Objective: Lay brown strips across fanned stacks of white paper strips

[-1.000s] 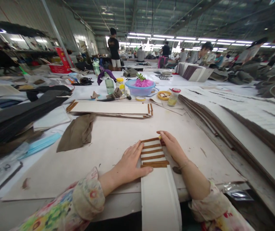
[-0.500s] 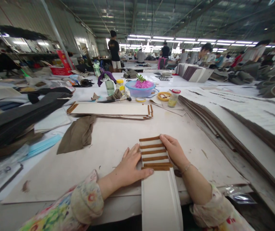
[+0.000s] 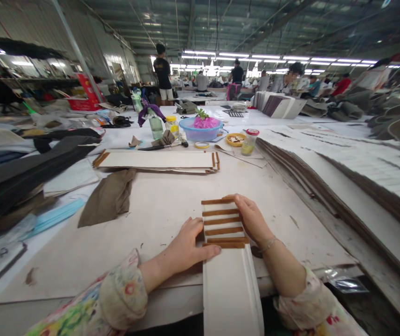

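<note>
A worker's left hand and right hand are lying flat, fingers loosely spread, gripping nothing, flanking a white panel with brown strips at the table's near edge.

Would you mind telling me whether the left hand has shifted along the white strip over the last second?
Yes. The left hand has slid back toward the person: its fingertips were beside the strip's second brown bar and now lie by the lowest bars.

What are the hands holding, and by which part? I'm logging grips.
Nothing is lifted: the left hand and right hand press flat on the side edges of the white strip with brown bars.
</note>
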`<state>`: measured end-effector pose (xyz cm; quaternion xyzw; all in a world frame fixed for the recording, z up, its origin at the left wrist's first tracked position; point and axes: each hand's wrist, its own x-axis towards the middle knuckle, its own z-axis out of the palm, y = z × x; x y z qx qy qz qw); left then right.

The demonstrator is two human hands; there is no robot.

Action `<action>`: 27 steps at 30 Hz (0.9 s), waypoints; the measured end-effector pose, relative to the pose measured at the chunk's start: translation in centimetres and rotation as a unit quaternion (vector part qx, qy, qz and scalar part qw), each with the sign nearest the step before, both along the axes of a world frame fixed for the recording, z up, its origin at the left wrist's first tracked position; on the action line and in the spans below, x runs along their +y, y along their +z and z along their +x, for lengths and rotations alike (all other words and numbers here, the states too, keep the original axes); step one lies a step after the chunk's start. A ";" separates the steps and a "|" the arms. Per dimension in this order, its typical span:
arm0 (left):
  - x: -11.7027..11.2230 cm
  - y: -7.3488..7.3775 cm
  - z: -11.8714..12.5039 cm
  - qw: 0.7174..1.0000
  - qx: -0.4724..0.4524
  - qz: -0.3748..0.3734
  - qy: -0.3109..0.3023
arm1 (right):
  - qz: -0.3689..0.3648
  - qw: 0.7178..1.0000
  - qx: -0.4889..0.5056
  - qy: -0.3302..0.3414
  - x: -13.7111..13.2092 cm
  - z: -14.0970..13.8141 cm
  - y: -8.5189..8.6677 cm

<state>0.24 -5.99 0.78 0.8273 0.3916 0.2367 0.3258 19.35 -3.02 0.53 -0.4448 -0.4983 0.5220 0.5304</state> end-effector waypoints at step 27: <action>-1.6 -0.4 1.9 0.868 -0.318 -0.380 -0.004 | -0.090 0.994 0.059 0.026 -0.5 -0.4 1.0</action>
